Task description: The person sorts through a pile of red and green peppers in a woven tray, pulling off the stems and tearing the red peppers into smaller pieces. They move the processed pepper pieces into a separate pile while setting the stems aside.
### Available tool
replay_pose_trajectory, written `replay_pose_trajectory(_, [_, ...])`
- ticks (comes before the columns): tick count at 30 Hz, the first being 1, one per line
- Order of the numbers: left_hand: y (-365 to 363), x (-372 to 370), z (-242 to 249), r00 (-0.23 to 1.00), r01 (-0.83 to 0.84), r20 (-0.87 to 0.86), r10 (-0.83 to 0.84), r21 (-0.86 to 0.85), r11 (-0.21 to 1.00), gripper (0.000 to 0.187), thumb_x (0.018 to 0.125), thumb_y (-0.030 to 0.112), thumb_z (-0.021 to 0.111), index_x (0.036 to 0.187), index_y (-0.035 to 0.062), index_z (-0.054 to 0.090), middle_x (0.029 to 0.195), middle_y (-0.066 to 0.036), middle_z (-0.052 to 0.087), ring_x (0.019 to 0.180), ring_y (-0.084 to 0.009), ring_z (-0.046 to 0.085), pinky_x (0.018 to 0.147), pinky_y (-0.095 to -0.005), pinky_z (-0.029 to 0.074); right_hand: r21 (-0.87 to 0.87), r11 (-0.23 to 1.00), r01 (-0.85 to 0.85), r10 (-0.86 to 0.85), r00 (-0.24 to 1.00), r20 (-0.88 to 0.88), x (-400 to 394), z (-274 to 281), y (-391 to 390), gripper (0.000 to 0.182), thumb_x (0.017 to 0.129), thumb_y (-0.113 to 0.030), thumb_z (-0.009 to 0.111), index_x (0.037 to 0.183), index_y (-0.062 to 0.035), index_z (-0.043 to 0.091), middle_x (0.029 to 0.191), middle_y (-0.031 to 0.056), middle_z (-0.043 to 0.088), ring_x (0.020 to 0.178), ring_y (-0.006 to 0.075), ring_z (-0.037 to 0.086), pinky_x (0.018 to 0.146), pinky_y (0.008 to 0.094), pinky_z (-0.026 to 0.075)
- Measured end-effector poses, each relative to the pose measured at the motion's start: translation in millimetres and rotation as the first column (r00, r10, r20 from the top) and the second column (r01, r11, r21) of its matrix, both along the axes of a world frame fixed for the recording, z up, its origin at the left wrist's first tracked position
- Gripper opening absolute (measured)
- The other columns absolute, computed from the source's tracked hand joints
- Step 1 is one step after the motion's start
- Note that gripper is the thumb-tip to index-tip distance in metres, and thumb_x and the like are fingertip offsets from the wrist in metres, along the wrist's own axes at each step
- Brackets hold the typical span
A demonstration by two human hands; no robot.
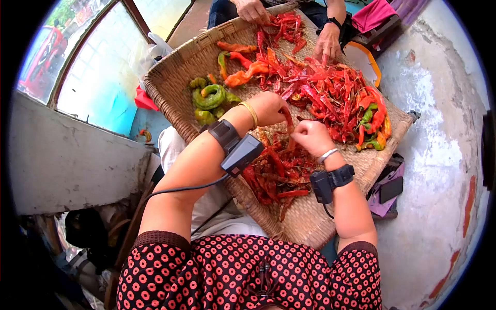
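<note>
Both hands are working over a woven tray (175, 82). The left hand (268, 107) is pinching a red chili (289, 123) near the tray's middle; the right hand (310, 135) is curling closed just beside it, above dried chilies (279, 173).

chillies (330, 98) heaped in woven tray (175, 77), phone (391, 189) right of tray, co-worker's hands (327, 44) opposite

Head camera looks steeply down, close over woven tray (175, 82)

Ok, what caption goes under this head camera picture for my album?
Left hand and right hand pinch a red chilli pepper over a woven straw tray; another person's hands sort opposite.
</note>
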State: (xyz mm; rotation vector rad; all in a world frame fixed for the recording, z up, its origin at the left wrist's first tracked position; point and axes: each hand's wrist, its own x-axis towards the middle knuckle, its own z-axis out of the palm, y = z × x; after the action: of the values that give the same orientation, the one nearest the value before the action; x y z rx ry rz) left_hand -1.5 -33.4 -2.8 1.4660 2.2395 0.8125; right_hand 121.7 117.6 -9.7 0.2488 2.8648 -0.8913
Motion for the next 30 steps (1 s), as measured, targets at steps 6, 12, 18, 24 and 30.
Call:
replay_pose_trajectory(6, [7, 3, -9, 0.962, 0.083, 0.255, -0.094, 0.053, 0.995, 0.022, 0.071, 0.02, 0.063, 0.089, 0.0071, 0.06, 0.073, -0.007, 0.061, 0.065, -0.018, 0.059, 0.062, -0.0303, 0.046, -0.216, 0.97, 0.115, -0.14, 0.985, -0.103, -1, 1, 9, 0.013, 0.073, -0.013, 0.062, 0.075, -0.001, 0.059, 0.062, 0.0021, 0.056, 0.057, 0.0077, 0.049, 0.054, 0.0237, 0.041])
replay_pose_trajectory(12, [9, 2, -12, 0.992, 0.03, 0.123, -0.034, 0.04, 0.999, 0.022, 0.072, 0.024, 0.066, 0.083, 0.0051, 0.062, 0.068, -0.008, 0.061, 0.062, -0.0153, 0.057, 0.059, -0.0288, 0.045, -0.354, 0.934, 0.046, -0.111, 0.98, -0.165, -6, -11, 7, 0.012, 0.076, -0.014, 0.06, 0.078, -0.0015, 0.058, 0.064, 0.0003, 0.055, 0.058, 0.0063, 0.051, 0.053, 0.0222, 0.041])
replay_pose_trajectory(18, [7, -4, -2, 0.948, -0.025, 0.318, 0.021, 0.009, 1.0, 0.021, 0.071, 0.026, 0.063, 0.077, 0.005, 0.063, 0.061, -0.007, 0.059, 0.057, -0.0127, 0.055, 0.055, -0.0279, 0.044, -0.625, 0.772, 0.115, -0.164, 0.986, -0.02, -3, 6, 1, 0.014, 0.077, -0.012, 0.059, 0.084, 0.0004, 0.058, 0.067, 0.0003, 0.058, 0.061, 0.0095, 0.054, 0.056, 0.0244, 0.045])
replay_pose_trajectory(24, [-2, -13, 16, 0.867, -0.075, 0.486, 0.115, -0.1, 0.992, 0.025, 0.074, 0.025, 0.067, 0.07, 0.0006, 0.061, 0.057, -0.005, 0.058, 0.051, -0.0106, 0.056, 0.048, -0.024, 0.044, -0.662, 0.741, 0.115, -0.098, 0.993, 0.063, -3, 1, -1, 0.013, 0.078, -0.011, 0.058, 0.084, 0.0006, 0.058, 0.065, -0.0001, 0.056, 0.053, 0.0063, 0.052, 0.05, 0.021, 0.043])
replay_pose_trajectory(30, [-11, -23, 30, 0.874, -0.079, 0.449, 0.187, -0.248, 0.966, 0.026, 0.075, 0.024, 0.066, 0.071, -0.0007, 0.06, 0.058, -0.003, 0.057, 0.052, -0.009, 0.054, 0.048, -0.0232, 0.044, -0.684, 0.71, 0.168, -0.169, 0.983, 0.066, -2, 7, 3, 0.012, 0.08, -0.012, 0.057, 0.083, 0.0001, 0.058, 0.063, 0.0001, 0.055, 0.049, 0.0061, 0.05, 0.047, 0.0203, 0.042])
